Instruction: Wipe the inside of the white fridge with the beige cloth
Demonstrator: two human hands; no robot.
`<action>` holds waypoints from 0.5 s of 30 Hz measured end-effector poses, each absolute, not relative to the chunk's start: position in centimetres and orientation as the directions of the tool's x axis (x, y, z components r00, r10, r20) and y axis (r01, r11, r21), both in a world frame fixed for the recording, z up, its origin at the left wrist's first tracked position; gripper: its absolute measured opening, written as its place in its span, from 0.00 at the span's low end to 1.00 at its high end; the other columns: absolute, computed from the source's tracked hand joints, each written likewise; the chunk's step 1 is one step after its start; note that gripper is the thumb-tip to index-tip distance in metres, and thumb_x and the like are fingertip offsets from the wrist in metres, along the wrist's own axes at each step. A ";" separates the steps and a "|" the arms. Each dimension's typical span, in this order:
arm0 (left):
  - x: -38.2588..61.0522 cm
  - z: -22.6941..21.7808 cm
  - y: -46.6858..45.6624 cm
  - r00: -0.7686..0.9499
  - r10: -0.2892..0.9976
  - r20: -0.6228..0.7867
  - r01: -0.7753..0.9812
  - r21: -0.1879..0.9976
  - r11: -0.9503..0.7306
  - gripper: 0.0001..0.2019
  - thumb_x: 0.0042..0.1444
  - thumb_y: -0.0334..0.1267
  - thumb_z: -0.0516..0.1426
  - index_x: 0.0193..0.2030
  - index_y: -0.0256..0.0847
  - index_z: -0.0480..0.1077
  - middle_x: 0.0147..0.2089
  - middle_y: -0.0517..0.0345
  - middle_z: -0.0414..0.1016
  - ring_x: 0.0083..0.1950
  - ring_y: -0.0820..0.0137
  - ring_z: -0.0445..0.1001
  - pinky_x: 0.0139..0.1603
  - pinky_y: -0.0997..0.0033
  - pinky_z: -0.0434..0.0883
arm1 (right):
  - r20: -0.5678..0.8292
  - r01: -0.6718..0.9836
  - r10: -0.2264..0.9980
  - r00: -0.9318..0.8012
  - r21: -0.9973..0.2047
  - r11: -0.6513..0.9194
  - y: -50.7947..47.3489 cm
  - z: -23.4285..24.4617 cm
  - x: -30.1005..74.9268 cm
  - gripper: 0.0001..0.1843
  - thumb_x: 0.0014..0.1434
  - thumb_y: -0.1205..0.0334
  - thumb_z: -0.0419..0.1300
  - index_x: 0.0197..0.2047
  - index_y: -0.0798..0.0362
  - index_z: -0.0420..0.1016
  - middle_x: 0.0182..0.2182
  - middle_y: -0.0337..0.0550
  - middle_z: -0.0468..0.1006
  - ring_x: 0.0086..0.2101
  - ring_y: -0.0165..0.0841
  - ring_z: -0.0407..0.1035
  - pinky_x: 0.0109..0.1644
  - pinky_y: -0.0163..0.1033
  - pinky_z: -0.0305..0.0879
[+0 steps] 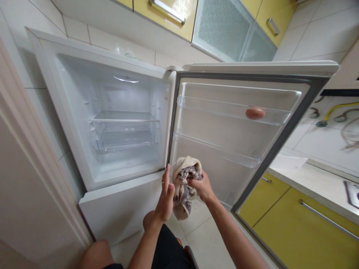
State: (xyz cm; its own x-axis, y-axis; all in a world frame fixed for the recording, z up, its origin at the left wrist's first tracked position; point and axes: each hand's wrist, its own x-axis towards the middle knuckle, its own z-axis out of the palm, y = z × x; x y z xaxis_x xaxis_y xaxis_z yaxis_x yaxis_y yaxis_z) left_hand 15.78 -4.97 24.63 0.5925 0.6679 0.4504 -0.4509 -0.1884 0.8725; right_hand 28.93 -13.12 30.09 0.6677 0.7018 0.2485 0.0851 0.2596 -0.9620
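A bunched cream-and-grey cloth [183, 201] is gripped in my right hand [202, 186], in front of the open refrigerator door [207, 147]. My left hand [166, 198] is raised close to the cloth's left side, palm turned toward it, fingers stretched out. Whether its fingertips touch the cloth or the door's hinge edge I cannot tell. To the left is the open refrigerator compartment [120, 168], with a glass shelf [125, 116] and a clear drawer [127, 141]. A brown egg [255, 113] lies in the upper clear door rack [213, 106].
Below the compartment is a shut white lower door [120, 209]. Yellow cabinets [303, 228] and a pale countertop [316, 183] stand right of the door. Wall cupboards [185, 7] hang above. A door frame [36, 142] borders the left. My knees are close to the refrigerator.
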 end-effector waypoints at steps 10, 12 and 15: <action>20.4 21.1 -2.4 0.621 0.648 0.441 -0.017 0.834 -0.552 0.31 0.70 0.57 0.47 0.69 0.37 0.64 0.73 0.40 0.63 0.77 0.56 0.56 0.77 0.46 0.55 | 0.125 0.061 0.057 0.990 -0.771 0.634 -21.5 30.2 33.8 0.28 0.34 0.57 0.74 0.41 0.52 0.76 0.32 0.35 0.81 0.27 0.30 0.73 0.30 0.34 0.70; 22.2 20.6 -2.4 0.681 0.538 0.497 0.009 0.729 -0.684 0.29 0.71 0.53 0.47 0.68 0.34 0.65 0.72 0.40 0.66 0.78 0.57 0.55 0.77 0.46 0.55 | 0.118 0.121 -0.048 0.992 -0.744 0.658 -23.2 29.5 34.0 0.28 0.35 0.58 0.74 0.43 0.52 0.77 0.33 0.34 0.81 0.28 0.30 0.74 0.31 0.34 0.72; 24.8 19.8 -2.8 0.777 0.357 0.519 0.024 0.542 -0.840 0.25 0.72 0.46 0.47 0.67 0.33 0.66 0.71 0.41 0.68 0.78 0.56 0.53 0.78 0.45 0.52 | 0.100 0.195 -0.174 0.980 -0.686 0.701 -24.4 28.9 34.6 0.28 0.38 0.57 0.73 0.45 0.51 0.77 0.33 0.32 0.81 0.29 0.29 0.74 0.32 0.32 0.73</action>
State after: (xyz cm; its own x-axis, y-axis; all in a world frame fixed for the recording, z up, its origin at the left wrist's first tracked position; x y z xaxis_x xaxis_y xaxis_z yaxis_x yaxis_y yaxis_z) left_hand 24.76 -2.85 19.76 0.7766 0.3571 0.5190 0.0237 -0.8399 0.5423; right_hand 34.59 -24.38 28.87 0.9796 -0.1744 0.1003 0.1950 0.7007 -0.6863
